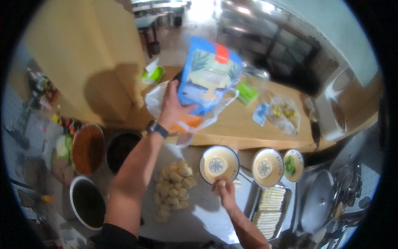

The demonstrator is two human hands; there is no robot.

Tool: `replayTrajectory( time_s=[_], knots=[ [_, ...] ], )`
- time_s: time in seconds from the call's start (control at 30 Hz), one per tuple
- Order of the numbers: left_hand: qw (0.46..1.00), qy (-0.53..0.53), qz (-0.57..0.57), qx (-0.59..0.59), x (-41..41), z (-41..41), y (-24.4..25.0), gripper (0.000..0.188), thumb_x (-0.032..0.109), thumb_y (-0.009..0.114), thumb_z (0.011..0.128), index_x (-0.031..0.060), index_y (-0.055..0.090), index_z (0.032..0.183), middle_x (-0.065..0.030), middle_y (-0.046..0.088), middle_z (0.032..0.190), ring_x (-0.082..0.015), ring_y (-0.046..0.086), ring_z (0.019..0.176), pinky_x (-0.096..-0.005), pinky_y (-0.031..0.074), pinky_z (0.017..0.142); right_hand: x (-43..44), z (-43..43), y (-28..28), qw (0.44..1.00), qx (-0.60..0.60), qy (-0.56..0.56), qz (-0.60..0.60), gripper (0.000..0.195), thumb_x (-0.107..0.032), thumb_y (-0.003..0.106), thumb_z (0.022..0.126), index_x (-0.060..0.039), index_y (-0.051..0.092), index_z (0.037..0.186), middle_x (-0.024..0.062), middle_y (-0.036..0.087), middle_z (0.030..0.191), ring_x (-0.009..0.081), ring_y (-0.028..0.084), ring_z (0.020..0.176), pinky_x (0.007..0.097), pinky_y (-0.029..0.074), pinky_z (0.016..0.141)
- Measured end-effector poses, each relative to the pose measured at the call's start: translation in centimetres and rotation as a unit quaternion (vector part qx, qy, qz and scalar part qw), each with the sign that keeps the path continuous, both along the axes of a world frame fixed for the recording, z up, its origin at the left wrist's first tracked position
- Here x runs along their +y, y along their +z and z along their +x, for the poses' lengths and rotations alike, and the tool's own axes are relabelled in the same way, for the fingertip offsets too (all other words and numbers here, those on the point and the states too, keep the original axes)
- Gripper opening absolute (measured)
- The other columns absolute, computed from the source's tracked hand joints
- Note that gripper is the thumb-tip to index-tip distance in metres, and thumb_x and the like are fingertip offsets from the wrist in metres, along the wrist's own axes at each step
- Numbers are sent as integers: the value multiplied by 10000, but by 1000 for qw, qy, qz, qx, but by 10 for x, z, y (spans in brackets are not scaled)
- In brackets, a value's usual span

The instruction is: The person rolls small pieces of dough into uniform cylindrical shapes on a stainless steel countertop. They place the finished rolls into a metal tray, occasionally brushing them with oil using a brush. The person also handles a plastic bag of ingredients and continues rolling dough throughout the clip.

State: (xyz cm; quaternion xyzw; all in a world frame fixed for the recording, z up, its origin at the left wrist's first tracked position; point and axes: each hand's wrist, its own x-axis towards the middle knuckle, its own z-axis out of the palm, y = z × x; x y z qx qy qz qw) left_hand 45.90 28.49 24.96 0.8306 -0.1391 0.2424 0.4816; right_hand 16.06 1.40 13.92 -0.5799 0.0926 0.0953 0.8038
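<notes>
My left hand (177, 109) is shut on a blue printed pouch (206, 81) with a red patch, held above a wooden ledge (230, 124). Under and around the pouch shows a white plastic bag (155, 95), with something orange beside my fingers. My right hand (224, 190) is at the near rim of a blue-rimmed bowl (219, 163), its fingers curled. A pale spot shows at its fingertips, too blurred to tell whether it is a held piece. Left of that bowl lies a heap of pale, rounded food pieces (174, 186) on the grey worktop (205, 211).
To the right are a second bowl (267, 168), a bowl with green vegetable pieces (293, 166) and a metal tray of pale strips (269, 211). A round metal lid (317, 202) lies beyond. Pots of reddish (87, 149) and dark contents (87, 202) stand left. A clear bag holds yellow-green fruit (283, 113).
</notes>
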Motion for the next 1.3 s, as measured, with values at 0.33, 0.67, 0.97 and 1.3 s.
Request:
replayTrajectory(
  time_s=[0.33,0.67,0.97,1.3],
  knots=[
    [957,84,223,-168,-97,-91,-18,626,189,876,669,136,624,1239,-203,479,1499,-433,435,1378,-647,348,1036,10,222,201,848,-227,-270,-396,303,-247,833,891,27,704,898,91,721,826,142,614,694,317,533,650],
    [956,17,255,-146,-98,-98,-56,775,226,858,696,232,567,1414,-103,544,1484,-339,519,1329,-622,358,966,-74,131,100,927,-91,-361,-39,242,-125,733,955,45,707,1126,101,735,962,180,677,833,329,556,749],
    [934,14,348,-82,-95,-108,-42,947,222,932,566,188,589,1447,-116,485,1511,-367,400,1404,-592,295,1090,-85,94,66,968,-43,-243,47,134,-116,636,1021,9,665,1058,116,706,859,194,669,742,338,545,690],
    [937,64,323,-117,-83,-93,-43,1073,342,951,537,153,500,1492,-195,403,1609,-443,368,1455,-633,301,1094,-85,82,37,964,-12,-237,121,136,-98,635,1039,34,658,1067,120,698,840,191,660,722,319,549,677]
  ],
)
